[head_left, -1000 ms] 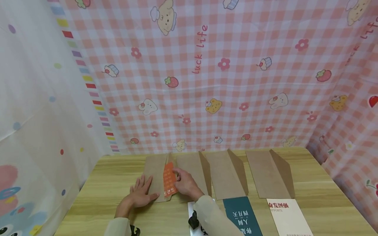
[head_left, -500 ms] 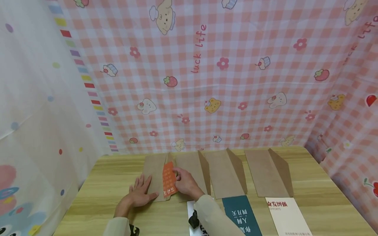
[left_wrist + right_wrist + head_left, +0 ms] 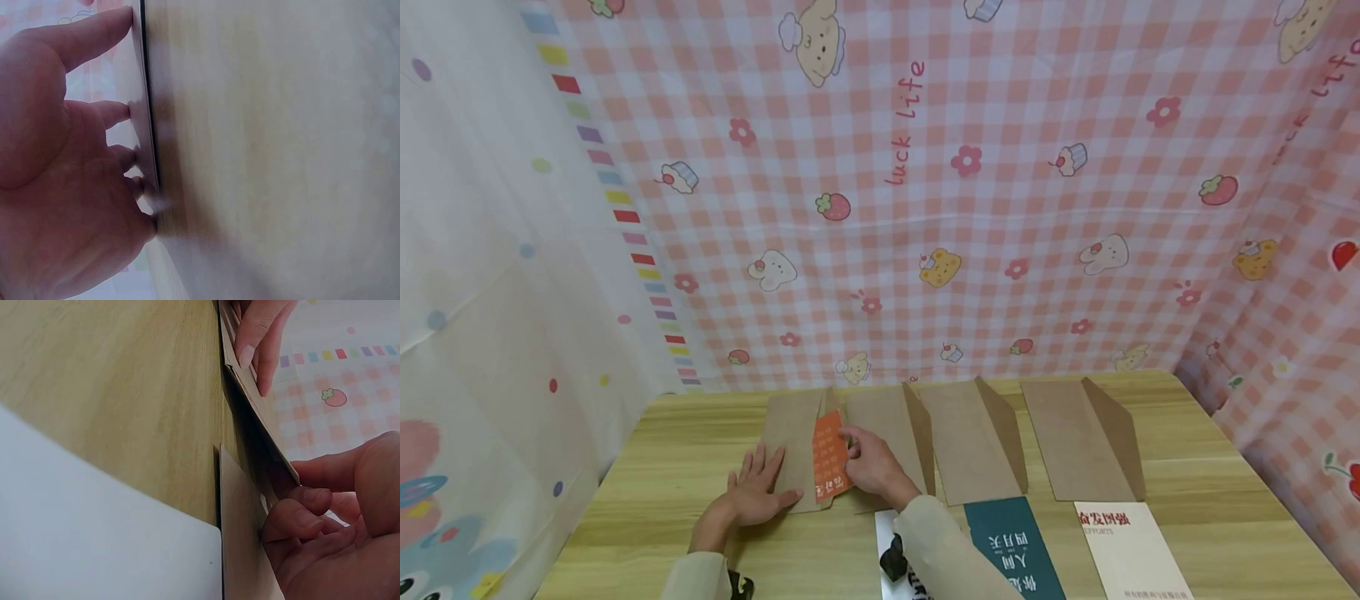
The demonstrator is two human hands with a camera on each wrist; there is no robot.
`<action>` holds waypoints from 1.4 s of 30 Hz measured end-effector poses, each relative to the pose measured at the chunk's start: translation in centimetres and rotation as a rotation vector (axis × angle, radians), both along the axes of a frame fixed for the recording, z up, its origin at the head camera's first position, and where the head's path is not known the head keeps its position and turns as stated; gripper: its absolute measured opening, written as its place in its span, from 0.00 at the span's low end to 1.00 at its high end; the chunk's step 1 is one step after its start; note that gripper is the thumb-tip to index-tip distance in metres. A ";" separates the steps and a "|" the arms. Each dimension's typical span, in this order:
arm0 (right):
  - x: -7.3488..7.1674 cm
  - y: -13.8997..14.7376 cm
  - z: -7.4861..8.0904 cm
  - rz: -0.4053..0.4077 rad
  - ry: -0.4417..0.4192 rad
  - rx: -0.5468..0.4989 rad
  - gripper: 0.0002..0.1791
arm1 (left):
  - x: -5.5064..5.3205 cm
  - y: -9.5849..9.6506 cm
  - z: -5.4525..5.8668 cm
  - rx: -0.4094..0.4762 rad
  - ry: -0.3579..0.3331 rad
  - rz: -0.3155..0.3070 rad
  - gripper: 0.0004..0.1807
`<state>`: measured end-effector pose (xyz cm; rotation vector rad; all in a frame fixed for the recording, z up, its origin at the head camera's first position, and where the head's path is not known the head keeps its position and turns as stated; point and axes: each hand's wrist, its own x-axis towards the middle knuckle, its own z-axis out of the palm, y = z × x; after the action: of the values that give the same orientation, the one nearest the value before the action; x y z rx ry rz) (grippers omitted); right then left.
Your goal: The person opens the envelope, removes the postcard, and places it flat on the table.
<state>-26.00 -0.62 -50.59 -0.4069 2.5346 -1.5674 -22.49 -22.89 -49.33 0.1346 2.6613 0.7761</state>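
An orange card (image 3: 830,454) with pale print lies partly inside the leftmost kraft-paper envelope (image 3: 792,421), its right part outside the opening. My right hand (image 3: 877,468) pinches the card's right edge between thumb and fingers, above the second envelope (image 3: 880,417). My left hand (image 3: 752,493) lies with spread fingers on the lower left of the first envelope. In the left wrist view, the fingertips of the left hand (image 3: 69,156) touch the envelope's thin edge. The right wrist view has the right hand (image 3: 331,531) at the raised edge; the card's orange face is hidden there.
Two more kraft envelopes, the third (image 3: 972,446) and the rightmost (image 3: 1078,442), lie flap-open to the right. Before them lie a dark green card (image 3: 1015,546), a cream card (image 3: 1127,546) and a white card (image 3: 887,567) partly under my right sleeve. A checked curtain (image 3: 925,208) hangs behind the table.
The head view has shifted very slightly. Both hands stay almost in place, and the orange card tilts a touch while its lower corner edges to the right.
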 end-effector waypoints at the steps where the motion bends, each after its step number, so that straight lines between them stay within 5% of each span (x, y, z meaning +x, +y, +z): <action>1: 0.0 0.0 0.0 -0.001 -0.002 -0.004 0.31 | 0.0 0.0 0.0 -0.001 0.000 -0.001 0.47; 42: 0.4 1.3 0.4 0.018 -0.022 0.013 0.28 | 0.0 0.1 0.0 -0.009 0.005 -0.006 0.48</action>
<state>-25.60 0.65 -50.21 -0.4069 2.5167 -1.5397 -22.52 -22.80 -49.35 0.1424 2.6678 0.7628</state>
